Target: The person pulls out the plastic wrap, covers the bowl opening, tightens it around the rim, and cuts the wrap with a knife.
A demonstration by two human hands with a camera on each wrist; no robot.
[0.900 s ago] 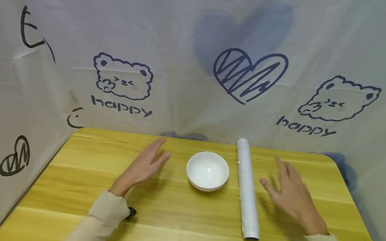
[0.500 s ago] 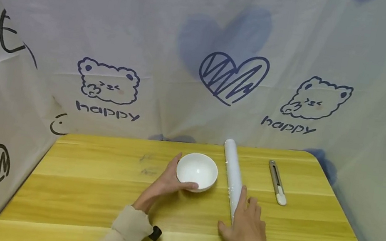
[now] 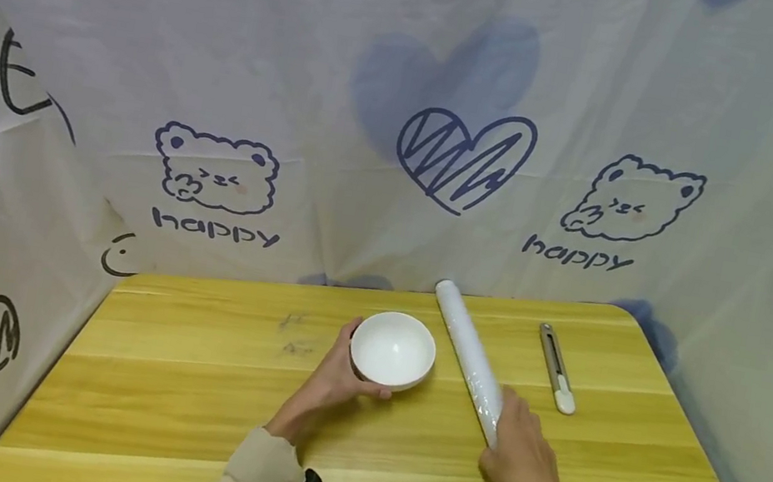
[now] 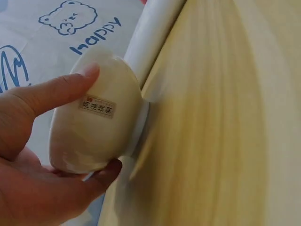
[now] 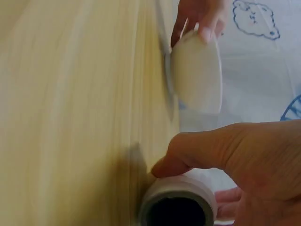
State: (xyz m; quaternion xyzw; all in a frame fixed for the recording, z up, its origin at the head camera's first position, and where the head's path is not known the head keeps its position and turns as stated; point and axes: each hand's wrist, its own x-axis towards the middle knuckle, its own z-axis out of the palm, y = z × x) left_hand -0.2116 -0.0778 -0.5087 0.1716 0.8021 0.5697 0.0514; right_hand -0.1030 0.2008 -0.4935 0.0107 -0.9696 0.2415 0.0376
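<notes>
My left hand [image 3: 333, 377] grips a white bowl [image 3: 394, 350] from its left side, thumb at the near rim. In the left wrist view, a small printed label [image 4: 98, 106] shows on the bowl's outer wall below the thumb, with a fingertip near its foot. Near the front end of a white roll of plastic wrap [image 3: 466, 341], my right hand [image 3: 525, 455] curls its thumb and fingers around it. The roll slants away to the back left, right of the bowl. Its hollow end [image 5: 205, 192] faces the right wrist camera.
A grey utility knife [image 3: 554, 362] with a white end lies on the wooden table [image 3: 174, 384], right of the roll. Behind the table's back edge hangs a pale cloth [image 3: 345, 116] with bear and heart drawings; cloth also stands along both sides.
Both hands came inward from beside the objects. The left took hold of the bowl, the right of the roll, whose near end swung right. The utility knife, earlier hidden by the right hand, now shows.
</notes>
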